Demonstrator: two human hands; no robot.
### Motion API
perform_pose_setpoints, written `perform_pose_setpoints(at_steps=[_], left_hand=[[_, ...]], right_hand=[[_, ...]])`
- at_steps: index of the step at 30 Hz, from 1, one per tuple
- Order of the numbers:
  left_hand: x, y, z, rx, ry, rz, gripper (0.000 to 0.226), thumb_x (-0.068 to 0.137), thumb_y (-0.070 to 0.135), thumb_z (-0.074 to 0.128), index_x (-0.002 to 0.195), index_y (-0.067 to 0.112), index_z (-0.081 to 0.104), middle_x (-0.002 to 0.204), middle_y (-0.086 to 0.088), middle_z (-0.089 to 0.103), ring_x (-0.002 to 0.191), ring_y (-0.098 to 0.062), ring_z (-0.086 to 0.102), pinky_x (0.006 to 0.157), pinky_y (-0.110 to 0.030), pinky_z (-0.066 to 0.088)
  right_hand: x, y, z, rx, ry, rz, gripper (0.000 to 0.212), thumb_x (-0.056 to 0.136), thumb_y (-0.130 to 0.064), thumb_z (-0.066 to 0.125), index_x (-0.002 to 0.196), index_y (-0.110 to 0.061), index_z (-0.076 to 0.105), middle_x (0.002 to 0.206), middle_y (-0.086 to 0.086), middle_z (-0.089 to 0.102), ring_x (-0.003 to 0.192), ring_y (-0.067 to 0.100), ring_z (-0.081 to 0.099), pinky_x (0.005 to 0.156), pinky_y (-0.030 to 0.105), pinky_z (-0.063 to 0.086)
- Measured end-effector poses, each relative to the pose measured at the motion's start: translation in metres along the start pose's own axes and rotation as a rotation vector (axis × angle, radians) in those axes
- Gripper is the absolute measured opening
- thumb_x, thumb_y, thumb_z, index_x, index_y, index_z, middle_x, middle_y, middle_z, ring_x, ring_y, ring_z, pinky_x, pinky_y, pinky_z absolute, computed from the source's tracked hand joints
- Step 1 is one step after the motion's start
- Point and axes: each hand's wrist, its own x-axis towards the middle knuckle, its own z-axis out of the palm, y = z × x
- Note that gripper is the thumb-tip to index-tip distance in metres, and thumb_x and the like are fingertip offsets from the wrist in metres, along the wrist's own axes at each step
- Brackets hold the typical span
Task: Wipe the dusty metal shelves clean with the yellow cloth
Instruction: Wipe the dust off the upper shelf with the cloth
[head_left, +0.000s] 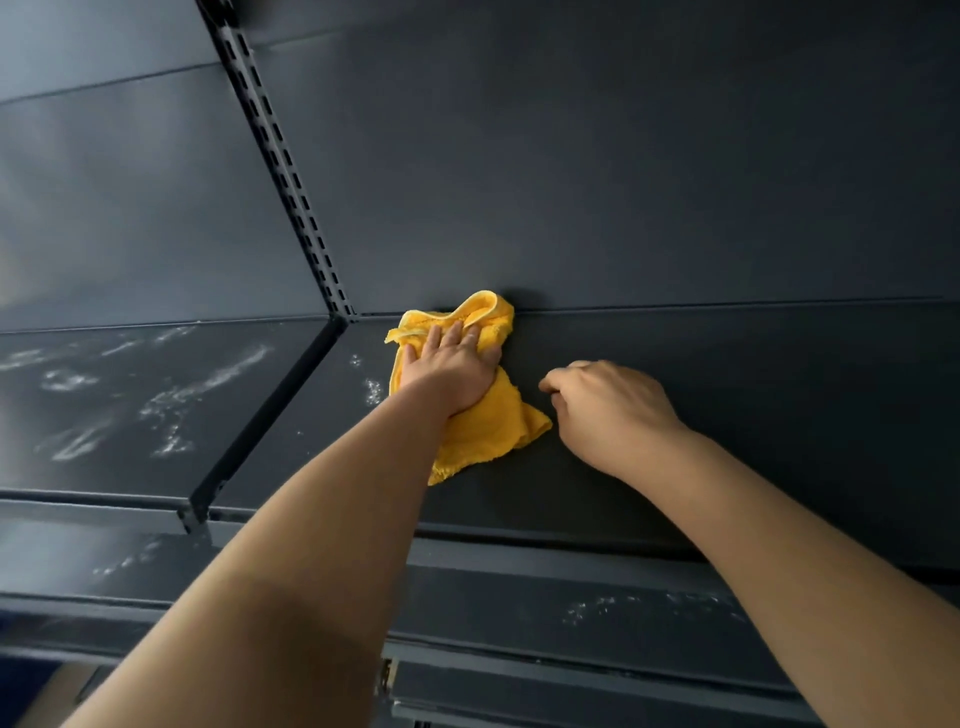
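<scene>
A yellow cloth (480, 421) lies crumpled on the dark metal shelf (753, 395), its far end pushed against the back panel. My left hand (449, 366) presses flat on the cloth with the fingers spread toward the back corner. To the right of the cloth, my right hand (608, 410) rests on the bare shelf with its fingers curled under; nothing shows in it. White dust smears mark the shelf just left of the cloth (371, 387).
The neighbouring shelf on the left (130, 405) carries heavy white dust streaks. A slotted upright (280, 161) divides the back panels. A bracket (260, 426) separates the two shelves. A lower shelf (623, 608) below shows dust specks.
</scene>
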Motion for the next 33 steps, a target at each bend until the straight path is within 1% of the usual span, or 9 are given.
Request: perform_pose_setpoints(at_steps=[3, 7, 10, 14, 20, 24, 29, 31, 33], left_hand=[[0.003, -0.014, -0.004, -0.002, 0.014, -0.037, 0.064, 0.098, 0.06, 0.011, 0.154, 0.03, 0.006, 0.162, 0.006, -0.003, 0.149, -0.021, -0.008, 0.118, -0.052, -0.004], [0.005, -0.037, -0.006, -0.011, 0.013, -0.08, 0.065, 0.098, 0.06, 0.011, 0.154, 0.029, 0.006, 0.162, 0.006, -0.003, 0.149, -0.021, -0.009, 0.118, -0.052, -0.004], [0.006, -0.06, -0.01, -0.008, 0.021, -0.118, 0.065, 0.097, 0.06, 0.01, 0.154, 0.029, 0.006, 0.162, 0.005, -0.003, 0.149, -0.022, -0.009, 0.118, -0.052, -0.004], [0.003, -0.09, -0.012, -0.003, 0.018, -0.124, 0.066, 0.097, 0.06, 0.01, 0.154, 0.028, 0.006, 0.162, 0.004, -0.003, 0.149, -0.024, -0.008, 0.118, -0.053, -0.003], [-0.009, -0.116, -0.013, -0.021, 0.032, -0.054, 0.065, 0.099, 0.058, 0.012, 0.155, 0.026, 0.008, 0.162, 0.002, -0.002, 0.149, -0.024, -0.007, 0.119, -0.049, -0.001], [-0.025, -0.131, -0.011, -0.029, 0.045, -0.02, 0.065, 0.099, 0.058, 0.012, 0.155, 0.024, 0.009, 0.162, 0.001, -0.001, 0.149, -0.025, -0.006, 0.119, -0.049, 0.0], [-0.059, -0.141, -0.007, -0.035, 0.056, -0.016, 0.065, 0.099, 0.058, 0.013, 0.154, 0.024, 0.01, 0.162, 0.001, 0.0, 0.149, -0.024, -0.005, 0.12, -0.049, 0.002], [-0.071, -0.14, -0.005, -0.021, 0.057, -0.033, 0.065, 0.099, 0.058, 0.012, 0.154, 0.025, 0.009, 0.162, 0.002, -0.001, 0.149, -0.024, -0.005, 0.12, -0.049, 0.002], [-0.082, -0.135, -0.004, -0.012, 0.058, -0.064, 0.065, 0.099, 0.058, 0.012, 0.154, 0.025, 0.009, 0.162, 0.002, -0.001, 0.149, -0.024, -0.006, 0.12, -0.049, 0.001]], right_hand=[[0.005, -0.014, 0.002, 0.016, -0.01, -0.037, 0.038, 0.098, -0.018, 0.047, 0.134, -0.026, 0.05, 0.127, 0.001, 0.055, 0.113, 0.022, 0.054, 0.083, 0.035, 0.049], [0.006, -0.031, 0.012, 0.012, 0.013, -0.062, 0.031, 0.098, -0.019, 0.047, 0.127, -0.024, 0.055, 0.122, 0.001, 0.057, 0.109, 0.022, 0.055, 0.079, 0.034, 0.046], [0.009, -0.041, 0.015, 0.038, 0.023, -0.04, 0.032, 0.099, -0.02, 0.045, 0.129, -0.024, 0.055, 0.129, 0.0, 0.056, 0.115, 0.022, 0.053, 0.089, 0.037, 0.047], [0.009, -0.063, 0.018, 0.172, 0.074, -0.026, 0.04, 0.1, -0.014, 0.04, 0.136, -0.026, 0.051, 0.143, -0.005, 0.048, 0.128, 0.018, 0.047, 0.099, 0.039, 0.044], [0.015, -0.091, 0.027, 0.097, 0.028, 0.088, 0.036, 0.1, -0.017, 0.042, 0.132, -0.026, 0.055, 0.134, -0.002, 0.057, 0.118, 0.021, 0.055, 0.092, 0.038, 0.048], [0.016, -0.097, 0.025, 0.092, -0.052, 0.177, 0.037, 0.102, -0.019, 0.036, 0.132, -0.03, 0.055, 0.133, -0.002, 0.056, 0.117, 0.024, 0.054, 0.087, 0.038, 0.049], [0.007, -0.095, 0.028, 0.108, -0.064, 0.129, 0.039, 0.103, -0.02, 0.03, 0.131, -0.021, 0.056, 0.139, 0.001, 0.053, 0.124, 0.025, 0.05, 0.099, 0.043, 0.045], [-0.002, -0.091, 0.029, 0.094, -0.023, 0.122, 0.036, 0.1, -0.015, 0.033, 0.123, -0.017, 0.061, 0.133, 0.004, 0.057, 0.119, 0.027, 0.053, 0.095, 0.044, 0.048], [-0.014, -0.084, 0.027, 0.086, 0.028, 0.117, 0.039, 0.098, -0.009, 0.037, 0.127, -0.021, 0.06, 0.135, 0.001, 0.056, 0.12, 0.025, 0.053, 0.09, 0.039, 0.05]])
